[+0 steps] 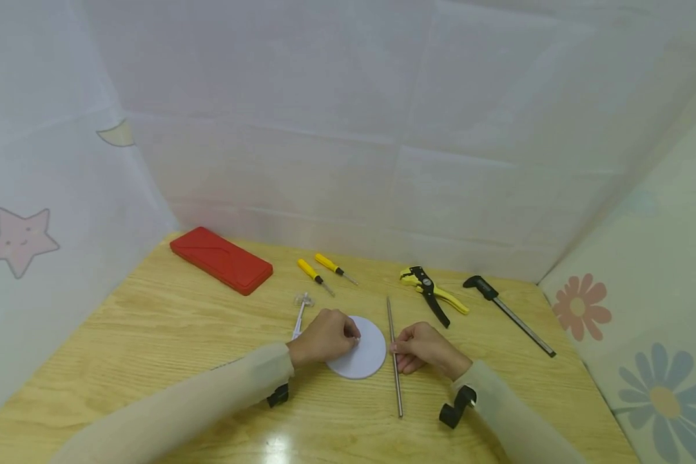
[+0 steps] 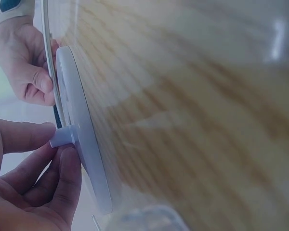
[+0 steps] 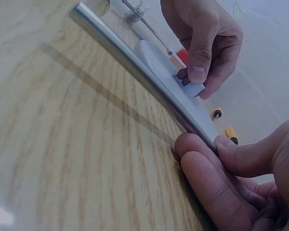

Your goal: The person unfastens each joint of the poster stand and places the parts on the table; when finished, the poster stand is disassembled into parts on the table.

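A white round disc (image 1: 364, 353) lies flat on the wooden table (image 1: 168, 328); it has a short white stub (image 2: 62, 136) at its middle. My left hand (image 1: 325, 336) pinches that stub between thumb and fingers (image 3: 202, 57). Just right of the disc lies a long thin metal rod (image 1: 394, 357), seen close in the right wrist view (image 3: 135, 72). My right hand (image 1: 420, 348) pinches the rod between thumb and fingertips (image 3: 216, 163) against the table. The disc (image 3: 173, 82) is partly hidden behind the rod.
A red flat case (image 1: 222, 260) lies at the back left. Two yellow screwdrivers (image 1: 323, 270), yellow-black pliers (image 1: 432, 293) and a black-handled bar tool (image 1: 507, 314) line the back. A small clear-and-white part (image 1: 300, 311) lies left of the disc. Fabric walls enclose the table.
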